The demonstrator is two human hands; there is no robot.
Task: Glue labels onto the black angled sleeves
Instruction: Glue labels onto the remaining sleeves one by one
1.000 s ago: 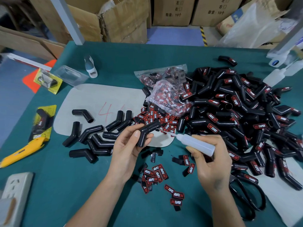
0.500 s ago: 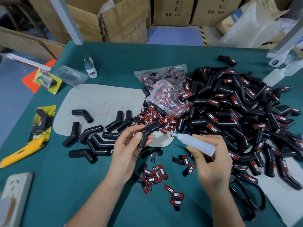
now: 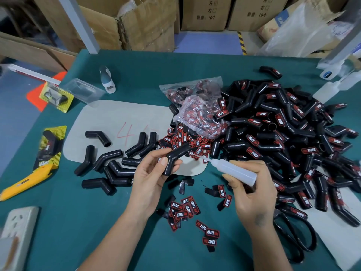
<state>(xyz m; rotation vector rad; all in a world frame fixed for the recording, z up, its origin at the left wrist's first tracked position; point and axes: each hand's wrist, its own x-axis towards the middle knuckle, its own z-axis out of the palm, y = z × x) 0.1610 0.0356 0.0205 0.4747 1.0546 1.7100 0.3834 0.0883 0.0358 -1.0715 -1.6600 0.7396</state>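
Two hands are working over the green table (image 3: 136, 65): the left hand (image 3: 151, 178) is gripping a black angled sleeve (image 3: 174, 158) between thumb and curled fingers, holding it just above the table's middle, while the right hand (image 3: 252, 189) is wrapping its fingers round a translucent glue bottle (image 3: 232, 170) and pointing the thin nozzle at the sleeve's upper arm, the tip sitting at or just off the surface. Unlabelled sleeves (image 3: 115, 163) are lying in a loose cluster just left of the left hand, partly on a grey mat (image 3: 117, 116). Loose red-and-black labels (image 3: 184, 209) are scattering between and below the wrists, and more are spilling from a clear plastic bag (image 3: 197, 112) right behind the held sleeve, crowding the space near the nozzle. A large heap of labelled sleeves (image 3: 283, 133) is filling the right side of the table, touching the right hand's far edge. Black scissors (image 3: 297, 237) are lying beside the right forearm. A yellow utility knife (image 3: 25, 181) and a power strip (image 3: 13, 237) are sitting near the left edge, well apart from the hands.
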